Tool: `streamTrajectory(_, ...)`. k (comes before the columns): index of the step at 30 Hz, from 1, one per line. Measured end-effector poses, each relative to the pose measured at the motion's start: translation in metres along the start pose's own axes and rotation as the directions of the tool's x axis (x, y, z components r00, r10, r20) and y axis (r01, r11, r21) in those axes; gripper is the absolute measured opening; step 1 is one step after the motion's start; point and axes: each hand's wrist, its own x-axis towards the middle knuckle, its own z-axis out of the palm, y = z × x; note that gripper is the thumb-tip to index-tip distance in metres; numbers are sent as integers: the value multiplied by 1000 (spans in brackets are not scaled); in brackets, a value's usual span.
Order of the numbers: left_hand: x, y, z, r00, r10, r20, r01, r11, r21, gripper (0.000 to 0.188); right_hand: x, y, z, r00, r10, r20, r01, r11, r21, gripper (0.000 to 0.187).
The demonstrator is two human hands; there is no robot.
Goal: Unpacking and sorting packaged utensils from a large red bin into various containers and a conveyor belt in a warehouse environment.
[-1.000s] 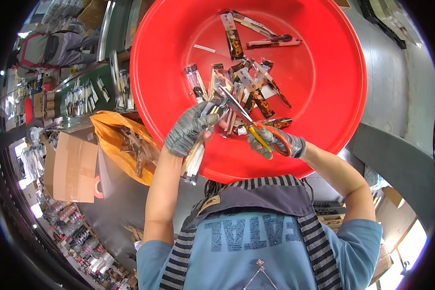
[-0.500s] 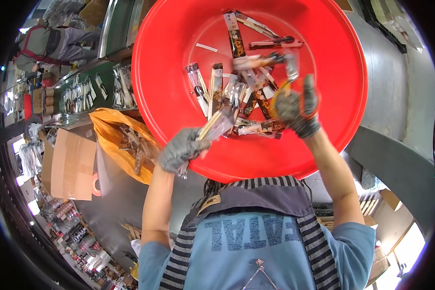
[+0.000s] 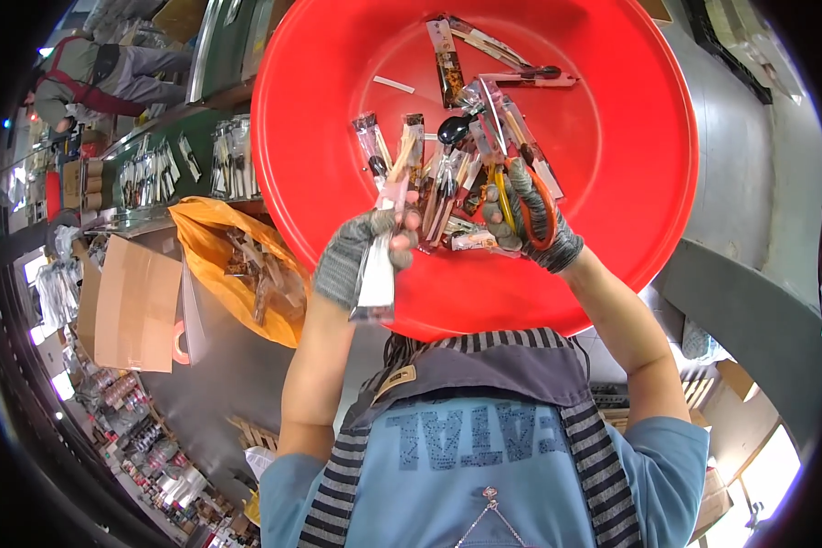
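Observation:
My left hand [image 3: 352,260], in a grey fingerless glove, is closed round a clear-wrapped cutlery packet [image 3: 376,279]. Wooden chopsticks show at its upper end and a white napkin at its lower end. Scissors [image 3: 550,219] with orange and yellow handles are gripped in my right hand [image 3: 534,219], gloved the same way. Their blades point away from me over the pile. Under and around them lie several wrapped cutlery packets, among them a black spoon [image 3: 454,130]. Which packets the blades touch I cannot tell. All this is in or over a large red basin [image 3: 648,164].
To the left an orange sack [image 3: 205,242] holds more packets, with a cardboard box [image 3: 137,306] beside it. Beyond is a green work surface [image 3: 110,187] with rows of packets. A person [image 3: 100,73] bends there at the far left. A grey ledge [image 3: 749,292] runs along the right.
My left hand has shifted slightly up and right, turning its packet more upright. My right hand has come left with the scissors, whose blades now reach over the pile.

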Motion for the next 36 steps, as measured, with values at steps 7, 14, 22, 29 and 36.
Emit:
streamTrajectory(7, -35, 7, 8, 1000, 14, 11, -16, 982, 189, 56, -11, 5, -23, 999, -31, 33, 39, 967, -253, 47)
streamTrajectory(14, 25, 27, -32, 993, 89, -81, -81, 992, 96, 45, -34, 25, 4, 959, 137, 248, -118, 989, -92, 17)
streamTrajectory(22, 55, 25, -16, 995, 59, -79, -21, 912, 410, 48, -43, 50, 11, 960, 215, 179, 164, 88, -983, 48)
streamTrajectory(29, 49, 35, -12, 988, 72, 139, -120, 919, 375, 46, -50, 49, 5, 974, 184, 134, 120, 84, -989, 49)
streamTrajectory(36, 36, 23, -10, 999, 30, 32, -41, 901, 432, 44, -50, 56, 5, 991, 122, 55, 31, 186, -982, 55)
